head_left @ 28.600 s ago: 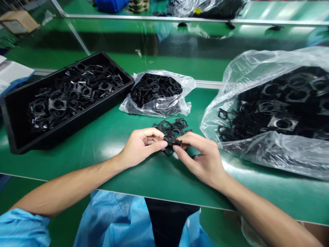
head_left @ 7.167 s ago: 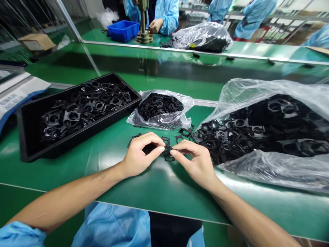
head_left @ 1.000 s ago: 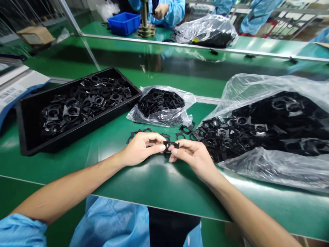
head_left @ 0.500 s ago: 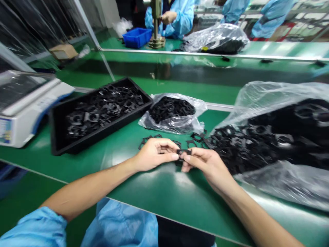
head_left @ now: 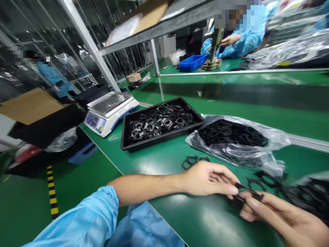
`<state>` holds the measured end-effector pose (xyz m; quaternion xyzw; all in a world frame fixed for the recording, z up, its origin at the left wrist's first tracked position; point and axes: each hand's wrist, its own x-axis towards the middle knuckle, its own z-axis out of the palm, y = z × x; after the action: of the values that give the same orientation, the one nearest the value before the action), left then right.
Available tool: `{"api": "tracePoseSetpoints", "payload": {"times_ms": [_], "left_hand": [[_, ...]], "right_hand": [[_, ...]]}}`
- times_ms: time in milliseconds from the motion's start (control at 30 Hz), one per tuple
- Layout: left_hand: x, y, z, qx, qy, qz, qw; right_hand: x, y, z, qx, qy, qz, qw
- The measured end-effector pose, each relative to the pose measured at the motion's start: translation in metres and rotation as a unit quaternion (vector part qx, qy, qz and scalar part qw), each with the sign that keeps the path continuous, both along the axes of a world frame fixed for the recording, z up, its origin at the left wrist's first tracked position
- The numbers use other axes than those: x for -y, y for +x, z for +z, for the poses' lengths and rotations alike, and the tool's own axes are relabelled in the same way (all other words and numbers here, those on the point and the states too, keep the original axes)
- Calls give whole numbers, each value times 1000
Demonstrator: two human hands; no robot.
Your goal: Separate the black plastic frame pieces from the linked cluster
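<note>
My left hand (head_left: 209,179) and my right hand (head_left: 280,216) meet at the lower right above the green table (head_left: 164,161). Both pinch one small black plastic part (head_left: 248,193) between thumb and fingers. A few loose black ring parts (head_left: 192,160) lie flat just beyond my left wrist. More loose parts (head_left: 267,178) lie past my fingertips, beside a dark heap (head_left: 312,199) at the right edge.
A black tray (head_left: 133,145) of black square parts stands mid-table, a weighing scale (head_left: 109,110) to its left. A clear bag (head_left: 236,142) of black rings lies behind my hands. Across the far bench a person (head_left: 239,36) in blue works near a blue bin (head_left: 192,61).
The view has swung left, so the scale, floor and glass partition now show. My hands stay together on the small part, now at the lower right of the picture.
</note>
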<state>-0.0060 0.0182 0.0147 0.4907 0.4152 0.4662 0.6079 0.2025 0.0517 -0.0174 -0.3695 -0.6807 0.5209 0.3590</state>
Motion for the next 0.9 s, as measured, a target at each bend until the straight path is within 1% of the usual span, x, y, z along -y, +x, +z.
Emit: {"api": "tracePoseSetpoints", "payload": {"times_ms": [67,100,133,200,300,367,500,767,900], "left_hand": [[1,-1,-2,-12,8,3,1000],[1,-2,-4,-25,12,11,1000],[1,-3,-6,-16,8,-1,1000],[1,-5,-12,-5,3,-14,1000],[3,-7,-18,-10,5,-17,1000],[4,-8,-18,-15,4,-19,1000],[7,-8,-16,-21,14,-32,999],[6,-10,-14,-45,35,-54,997],[7,-8,-14,-40,35,-45,998]], "right_hand": [[10,-5,24,40,-40,-2,998],[15,-8,34,36,-65,-6,997],[20,-11,41,31,-97,-12,995],[28,-17,49,11,-143,-20,990],[34,-20,48,-19,-184,-31,982],[36,-20,47,-35,-198,-37,979],[37,-19,47,-48,-207,-41,976],[37,-19,46,-48,-222,-25,974],[36,-19,46,-52,-213,-37,975]]}}
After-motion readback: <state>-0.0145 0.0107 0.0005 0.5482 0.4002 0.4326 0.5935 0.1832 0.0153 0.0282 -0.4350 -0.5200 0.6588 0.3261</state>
